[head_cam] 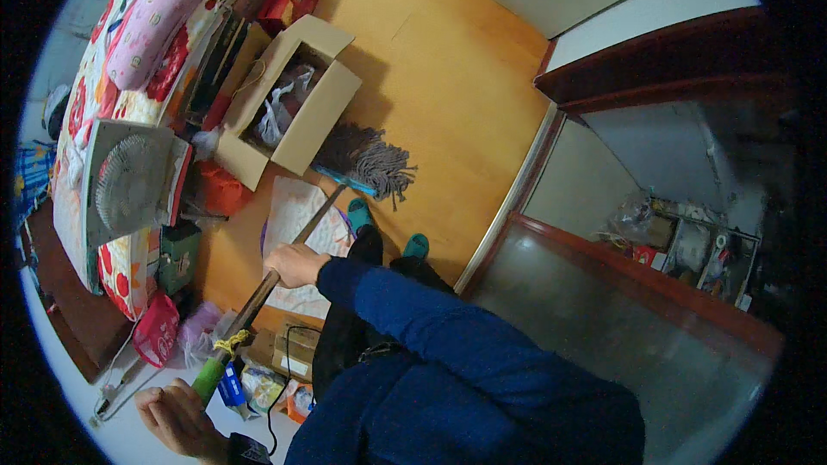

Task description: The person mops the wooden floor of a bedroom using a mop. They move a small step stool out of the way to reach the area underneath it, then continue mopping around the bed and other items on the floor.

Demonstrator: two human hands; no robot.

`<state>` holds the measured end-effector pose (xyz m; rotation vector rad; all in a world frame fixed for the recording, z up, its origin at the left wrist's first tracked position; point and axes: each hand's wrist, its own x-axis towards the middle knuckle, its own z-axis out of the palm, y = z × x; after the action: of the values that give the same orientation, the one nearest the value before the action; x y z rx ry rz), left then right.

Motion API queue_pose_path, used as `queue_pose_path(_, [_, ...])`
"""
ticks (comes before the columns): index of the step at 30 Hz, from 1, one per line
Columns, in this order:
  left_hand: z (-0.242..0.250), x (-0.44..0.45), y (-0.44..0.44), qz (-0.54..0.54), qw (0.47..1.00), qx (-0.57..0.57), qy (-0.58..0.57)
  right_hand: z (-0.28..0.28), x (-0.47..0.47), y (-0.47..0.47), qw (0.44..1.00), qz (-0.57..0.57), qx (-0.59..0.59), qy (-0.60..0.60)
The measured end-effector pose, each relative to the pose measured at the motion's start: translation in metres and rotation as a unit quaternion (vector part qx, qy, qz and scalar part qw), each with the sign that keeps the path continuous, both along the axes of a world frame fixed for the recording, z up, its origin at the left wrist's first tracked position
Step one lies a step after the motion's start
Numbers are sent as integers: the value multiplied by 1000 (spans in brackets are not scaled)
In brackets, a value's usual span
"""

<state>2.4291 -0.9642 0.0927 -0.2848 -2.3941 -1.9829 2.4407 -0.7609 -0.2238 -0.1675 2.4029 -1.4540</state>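
A string mop with grey yarn strands (386, 168) rests on the floor beside an open cardboard box. Its blue clamp (345, 182) joins a long wooden handle (320, 212) that slants down towards me. My right hand (296, 265) is wrapped around the middle of that handle. Near the upper end, yellow cord (231, 342) is tied around the stick above a green grip (208, 380). My left hand (177, 421) is closed around the handle's top end, which its fingers partly hide. Part of the mop head lies in the box's shadow.
The cardboard box (316, 119) holds plastic bags. A bed with a floral quilt (123, 281) and a fan (129, 181) stand at left. A whitish mat (294, 206) lies near my green slippers (417, 245). Small boxes (297, 349) sit below it. A door frame (510, 206) borders the right.
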Motion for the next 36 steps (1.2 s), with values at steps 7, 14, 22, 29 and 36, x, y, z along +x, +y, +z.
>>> queue_pose_path(7, [-13,-39,55,-191,974,97,-70,-5,33,65,991,-124,54,4])
queue_pose_path(14, [-62,-49,131,-329,931,63,-146,-37,80,147,949,-278,139,60])
queue_pose_path(22, [-121,-29,262,-465,857,-27,-222,-52,129,243,854,-473,217,6])
queue_pose_path(29, [-133,-8,360,-508,820,-5,-262,-38,143,291,774,-592,205,95])
queue_pose_path(36, [-96,-4,419,-481,844,-25,-235,-67,147,369,795,-566,116,182])
